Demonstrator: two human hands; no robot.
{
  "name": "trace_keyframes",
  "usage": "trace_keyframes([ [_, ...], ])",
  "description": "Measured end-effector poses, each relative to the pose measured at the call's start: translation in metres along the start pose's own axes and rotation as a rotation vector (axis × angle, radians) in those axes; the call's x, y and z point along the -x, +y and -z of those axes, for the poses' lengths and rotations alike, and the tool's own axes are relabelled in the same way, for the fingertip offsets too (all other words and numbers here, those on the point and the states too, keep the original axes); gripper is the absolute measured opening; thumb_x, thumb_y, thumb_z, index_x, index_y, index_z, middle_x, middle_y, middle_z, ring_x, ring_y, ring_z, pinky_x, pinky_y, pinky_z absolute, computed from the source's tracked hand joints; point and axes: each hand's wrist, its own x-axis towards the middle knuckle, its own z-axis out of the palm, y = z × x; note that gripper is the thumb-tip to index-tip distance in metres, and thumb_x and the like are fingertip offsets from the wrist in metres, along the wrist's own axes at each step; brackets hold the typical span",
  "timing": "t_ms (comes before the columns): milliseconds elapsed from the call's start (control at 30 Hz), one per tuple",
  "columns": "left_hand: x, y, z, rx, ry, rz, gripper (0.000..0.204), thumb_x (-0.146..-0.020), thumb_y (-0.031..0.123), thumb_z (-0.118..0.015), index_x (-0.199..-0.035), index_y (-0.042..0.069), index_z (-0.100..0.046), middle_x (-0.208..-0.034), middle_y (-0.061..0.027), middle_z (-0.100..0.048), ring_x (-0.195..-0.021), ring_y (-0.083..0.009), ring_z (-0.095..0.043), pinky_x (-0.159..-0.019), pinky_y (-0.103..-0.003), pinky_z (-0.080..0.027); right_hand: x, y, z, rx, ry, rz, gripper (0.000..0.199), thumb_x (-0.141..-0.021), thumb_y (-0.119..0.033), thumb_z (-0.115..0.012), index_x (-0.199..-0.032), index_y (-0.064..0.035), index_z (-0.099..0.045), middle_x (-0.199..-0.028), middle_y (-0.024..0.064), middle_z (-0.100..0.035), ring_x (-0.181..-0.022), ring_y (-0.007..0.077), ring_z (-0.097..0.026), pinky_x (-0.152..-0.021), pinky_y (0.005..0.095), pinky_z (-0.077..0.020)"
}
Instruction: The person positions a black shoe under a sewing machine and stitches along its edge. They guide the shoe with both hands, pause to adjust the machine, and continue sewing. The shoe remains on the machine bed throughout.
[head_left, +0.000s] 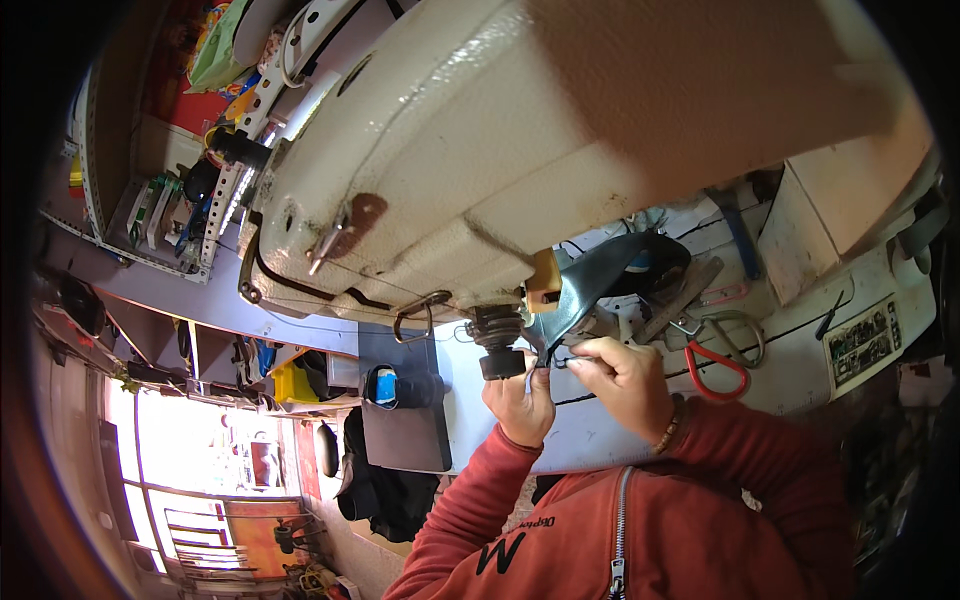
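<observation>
A large cream sewing machine [450, 170] fills the upper middle, its black tension knob [500, 364] facing me. Just right of the knob hangs a dark, glossy, leather-like piece [583, 290], which looks like part of a shoe; its narrow end points down toward my hands. My left hand [522, 408] is closed, thumb up, on that lower end, partly hidden behind the knob. Beside it, my right hand [622, 382] pinches with thumb and forefinger at the same end. Whatever small part lies between those right fingertips is too small to make out.
Red-handled scissors [722, 375] lie on the white table [490, 440] right of my right hand, near a dark-handled tool [738, 235] and a wooden box [840, 200]. A dark cup-like holder [400, 388] stands on the left. Shelves with supplies [160, 205] rise at the far left.
</observation>
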Motion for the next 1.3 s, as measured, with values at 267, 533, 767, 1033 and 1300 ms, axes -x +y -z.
trace_keyframes([
  [267, -0.004, -0.005, 0.004, 0.043, -0.03, -0.061, 0.017, -0.086, -0.002, -0.065, -0.098, 0.002, -0.054, -0.084, -0.0144, -0.06, -0.072, -0.0279, -0.056, -0.064, -0.034, -0.045, 0.01, -0.002, -0.034, -0.422, 0.066, -0.497, 0.013, -0.091, -0.005, -0.063, -0.092, 0.0062, -0.068, -0.065, -0.0056, -0.053, -0.057, 0.0007, -0.042, -0.048, 0.0208, -0.0335],
  [533, -0.003, 0.001, 0.003, 0.087, 0.01, -0.023, 0.025, -0.075, -0.003, -0.072, -0.093, 0.005, -0.056, -0.086, -0.0123, -0.063, -0.074, -0.0315, -0.061, -0.064, -0.036, -0.049, 0.013, 0.002, -0.042, -0.278, 0.17, -0.346, 0.007, -0.084, -0.004, -0.063, -0.083, 0.0025, -0.067, -0.057, 0.005, -0.056, -0.05, 0.0081, -0.049, -0.046, 0.0282, -0.04],
  [767, 0.001, 0.001, -0.002, 0.028, 0.064, -0.034, 0.025, -0.078, -0.005, -0.067, -0.097, 0.004, -0.055, -0.082, -0.0096, -0.061, -0.07, -0.0238, -0.058, -0.064, -0.033, -0.047, 0.012, 0.004, -0.044, -0.032, 0.208, -0.035, 0.002, -0.078, 0.001, -0.062, -0.078, 0.0002, -0.064, -0.059, 0.0107, -0.058, -0.049, 0.0137, -0.055, -0.048, 0.0297, -0.0437],
  [1033, 0.02, 0.024, -0.009, 1.504, -0.026, 1.147, 0.022, -0.1, 0.013, -0.053, -0.121, 0.005, -0.058, -0.103, -0.0023, -0.063, -0.087, -0.0113, -0.059, -0.073, -0.026, -0.051, 0.014, -0.001, -0.041, -0.212, 0.173, -0.263, 0.004, -0.081, -0.001, -0.063, -0.079, 0.0006, -0.065, -0.059, 0.0036, -0.059, -0.054, 0.0074, -0.053, -0.05, 0.0265, -0.0442],
  [1300, 0.024, 0.021, -0.015, 1.889, 0.04, 1.403, 0.012, -0.098, 0.015, -0.056, -0.109, 0.01, -0.058, -0.103, -0.0009, -0.064, -0.095, -0.0119, -0.058, -0.086, -0.028, -0.048, 0.014, -0.007, -0.039, -0.07, 0.15, -0.23, 0.005, -0.082, -0.004, -0.065, -0.08, -0.0007, -0.066, -0.061, 0.0082, -0.062, -0.053, 0.0117, -0.057, -0.051, 0.0285, -0.047],
])
